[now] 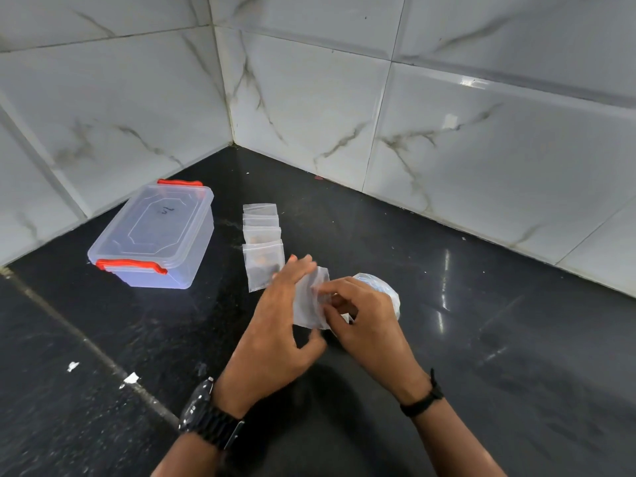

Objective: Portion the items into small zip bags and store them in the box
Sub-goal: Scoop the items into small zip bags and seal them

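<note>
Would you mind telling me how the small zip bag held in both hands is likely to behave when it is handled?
The small zip bag looks floppy: it bends between the left hand and right hand. Being thin clear film, it is probably very light. Its glossy surface may slip between the fingers, so a pinch seems wise.

A clear box (151, 235) with red-orange latches (lid translucent) sits on a speckled black counter (481, 339) below grey-veined white tiles (481, 139).
</note>
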